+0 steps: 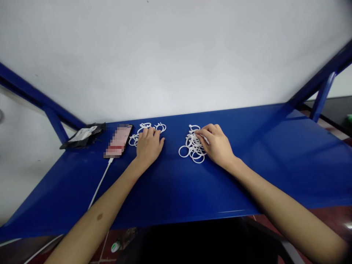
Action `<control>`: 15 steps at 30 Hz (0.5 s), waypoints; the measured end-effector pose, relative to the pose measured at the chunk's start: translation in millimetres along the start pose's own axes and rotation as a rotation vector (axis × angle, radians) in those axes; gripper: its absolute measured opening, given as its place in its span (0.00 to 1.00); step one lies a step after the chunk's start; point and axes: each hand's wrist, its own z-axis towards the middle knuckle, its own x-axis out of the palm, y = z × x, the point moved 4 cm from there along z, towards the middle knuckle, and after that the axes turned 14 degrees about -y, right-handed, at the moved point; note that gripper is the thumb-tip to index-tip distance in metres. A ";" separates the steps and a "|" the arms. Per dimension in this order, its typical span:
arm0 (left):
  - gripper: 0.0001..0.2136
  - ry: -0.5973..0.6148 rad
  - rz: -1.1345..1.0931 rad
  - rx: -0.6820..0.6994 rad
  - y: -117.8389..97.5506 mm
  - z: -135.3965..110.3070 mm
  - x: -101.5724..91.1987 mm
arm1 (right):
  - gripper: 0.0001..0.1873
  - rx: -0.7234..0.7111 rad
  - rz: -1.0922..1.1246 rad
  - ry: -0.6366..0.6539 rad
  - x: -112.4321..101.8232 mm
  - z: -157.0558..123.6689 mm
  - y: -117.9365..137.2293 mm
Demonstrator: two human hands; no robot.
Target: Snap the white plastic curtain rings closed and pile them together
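Observation:
Two groups of thin white plastic rings lie on the blue table. Over the left group of rings (133, 140) rests my left hand (149, 146), palm down, its fingers stretched forward and thumb apart; part of the group is hidden under it. The right pile of rings (195, 149) is denser, with rings overlapping one another and small knobs on some of them. At its right side, the thumb and fingertips of my right hand (217, 145) are pinched together on a white ring among the others. Which ring it is exactly is partly covered by the fingers.
A phone (118, 141) with a blurred screen lies left of my left hand, a white cable (100, 183) running from it over the table's front edge. Farther left is a black plastic packet (84, 135) with a white label. Blue metal struts (323, 97) and a wall bound the table.

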 end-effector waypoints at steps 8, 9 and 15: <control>0.10 -0.156 0.101 0.080 10.6 9.3 6.7 | 0.13 0.012 -0.016 -0.020 1.0 -1.9 1.4; 0.09 -0.194 0.100 0.119 7.0 6.2 1.1 | 0.13 0.008 0.001 -0.022 -0.5 -1.8 5.0; 0.04 -0.436 -0.103 0.449 -37.9 -22.7 -42.6 | 0.14 0.021 0.229 0.036 -5.6 -5.1 32.4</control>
